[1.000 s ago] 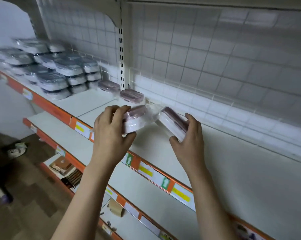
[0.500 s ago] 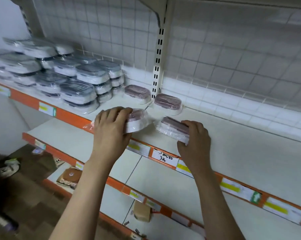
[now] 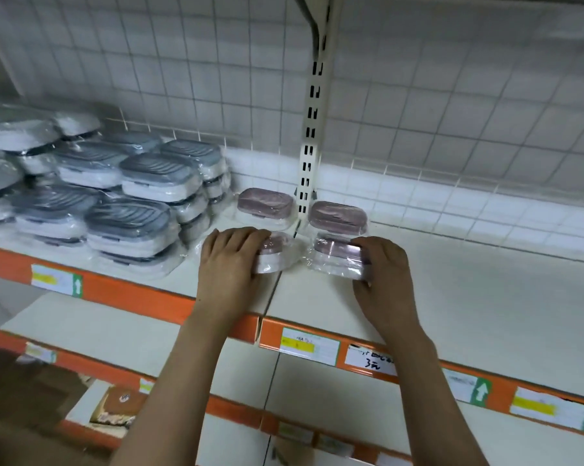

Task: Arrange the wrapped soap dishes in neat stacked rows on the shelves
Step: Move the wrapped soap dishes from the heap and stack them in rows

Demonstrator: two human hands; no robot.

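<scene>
Nearest, along the bottom: orange shelf lip (image 3: 216, 314) carrying paper price tags (image 3: 309, 341), forearms crossing above it.

Beyond the lip, on the cream metal shelf (image 3: 468, 297): left hand (image 3: 228, 264), fingers (image 3: 240, 235) curled over the top of a plastic-wrapped soap dish with a dusky pink lid and white base (image 3: 277, 252), gripping it down against the shelf. Right hand (image 3: 383, 280), fingers (image 3: 373, 245) and thumb closed round the near right end of a second wrapped pink-lidded soap dish (image 3: 337, 255), also resting on the shelf. A narrow gap between the two dishes, over the seam where two shelf panels meet.

Just past the fingertips: two more wrapped pink soap dishes (image 3: 265, 203) (image 3: 337, 215), single layer, against the back, either side of the slotted cream upright post (image 3: 309, 146).

Left of the left fingers, apart from them: stacked rows of wrapped grey-lidded soap dishes (image 3: 129, 210), two and three high.

Right of the right fingers: bare shelf running off frame. Behind everything: white wire grid back panel (image 3: 452, 112).

Handling, as judgement: probably light, rigid plastic shells, not fragile. Loose glossy film likely slippery and prone to sliding over the shell, so better held across the short sides on the hard base than by the wrap. Lid possibly free under the film, so best kept level.

Room: open to the right; tight near the post; care at the shelf lip against knocking a dish off the front.
</scene>
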